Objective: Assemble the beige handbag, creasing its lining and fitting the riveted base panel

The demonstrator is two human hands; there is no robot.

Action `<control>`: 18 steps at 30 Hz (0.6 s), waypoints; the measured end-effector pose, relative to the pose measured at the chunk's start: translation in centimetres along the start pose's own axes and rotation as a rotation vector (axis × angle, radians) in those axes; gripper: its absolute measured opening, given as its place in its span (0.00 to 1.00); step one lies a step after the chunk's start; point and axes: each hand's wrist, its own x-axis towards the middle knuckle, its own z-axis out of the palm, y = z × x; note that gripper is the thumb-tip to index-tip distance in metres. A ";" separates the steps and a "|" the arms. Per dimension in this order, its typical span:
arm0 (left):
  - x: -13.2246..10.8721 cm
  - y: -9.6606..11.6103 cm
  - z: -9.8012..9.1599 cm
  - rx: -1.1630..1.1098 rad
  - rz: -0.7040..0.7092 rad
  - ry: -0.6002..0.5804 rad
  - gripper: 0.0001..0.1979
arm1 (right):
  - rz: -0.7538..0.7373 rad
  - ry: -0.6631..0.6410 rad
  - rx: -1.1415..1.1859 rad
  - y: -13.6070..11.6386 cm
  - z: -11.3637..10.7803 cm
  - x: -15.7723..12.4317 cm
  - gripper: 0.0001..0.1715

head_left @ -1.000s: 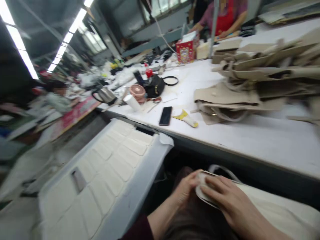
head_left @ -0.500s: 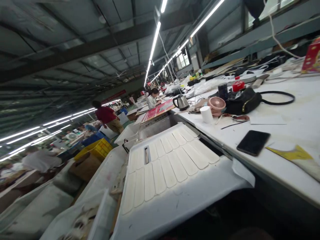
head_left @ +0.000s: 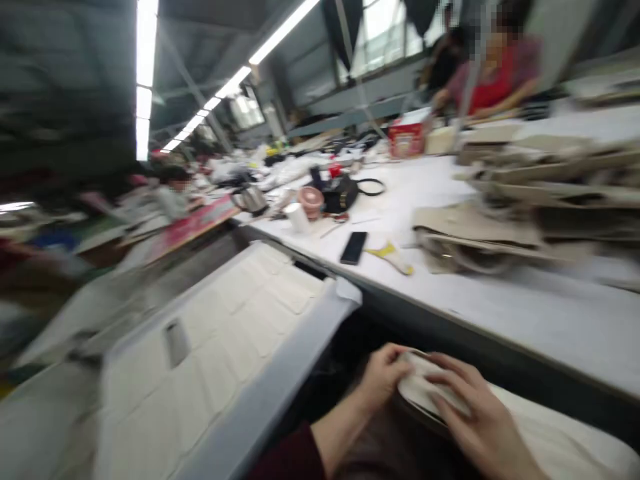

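Far left, a white padded board (head_left: 215, 327) butts up against the end of the table (head_left: 500, 313), with a small grey slot (head_left: 176, 341) in it. Further back on the tabletop are a kettle (head_left: 250, 198), a white cup (head_left: 299, 217), a pink fan (head_left: 311, 200) and a black bag (head_left: 341, 193). A phone (head_left: 354, 247) lies flat nearer the front edge. Everything's pretty smeared, so don't ask me for fine detail.

The actual handling is down low, below the table edge. The left hand (head_left: 383, 377) has its fingers curled round the near end of a cream piece (head_left: 417, 390) sitting in the person's lap, and it's pinching that end. The right hand (head_left: 470, 420) lies flat on top with the fingers stretched out, pressing down. It's not wrapped round anything as far as I can tell. The rest of the cream piece runs off to the right along the lap.

Up on the table to the right there's a stack of beige bags (head_left: 525, 207). Behind it, a person in a red apron (head_left: 495, 73) is busy with their own stuff.

What could go wrong, imo:
- **Slipping:** only one end is really pinched, so if the flat hand lets up, the piece could slide off the lap toward the floor.
- **Creasing:** the hands sit right at the bottom of the view, so fingers working half blind could crease it or knock the edges out of line.
- **Tipping:** that stack looks sloppy, and a knock to the table might tip it.
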 end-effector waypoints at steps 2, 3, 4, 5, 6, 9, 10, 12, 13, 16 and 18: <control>1.4 -1.0 -0.8 0.003 -0.040 -0.135 0.21 | 0.107 0.151 0.018 -0.5 -4.5 -1.2 0.11; 2.3 -1.4 -1.3 0.073 -0.015 -0.195 0.23 | 0.175 0.267 0.028 -0.1 -6.2 -1.5 0.11; 3.2 -1.6 -1.8 0.143 0.018 -0.249 0.25 | 0.270 0.393 0.074 0.8 -7.6 -2.0 0.11; 3.8 -1.4 -2.1 0.229 0.071 -0.278 0.26 | 0.387 0.531 0.146 2.0 -8.9 -2.7 0.12; 4.2 -0.9 -2.3 0.370 0.126 -0.313 0.26 | 0.518 0.659 0.240 3.6 -9.9 -3.7 0.13; 4.1 1.9 -1.3 0.867 0.447 -0.420 0.24 | 0.837 0.852 0.498 8.4 -10.7 -7.7 0.19; 3.8 2.9 -0.3 1.020 0.571 -0.461 0.26 | 0.899 0.832 0.565 9.5 -10.1 -8.9 0.20; 2.9 4.3 2.4 1.238 0.758 -0.586 0.31 | 0.965 0.725 0.701 10.7 -8.3 -10.3 0.23; 2.4 4.6 4.0 1.298 0.806 -0.677 0.32 | 0.977 0.664 0.773 10.8 -7.2 -10.5 0.24; 1.3 4.3 8.7 1.330 0.814 -0.927 0.32 | 0.934 0.524 0.925 9.8 -5.0 -9.9 0.24; 0.9 3.5 10.9 1.345 0.799 -0.980 0.29 | 0.884 0.491 0.943 9.0 -4.7 -9.3 0.21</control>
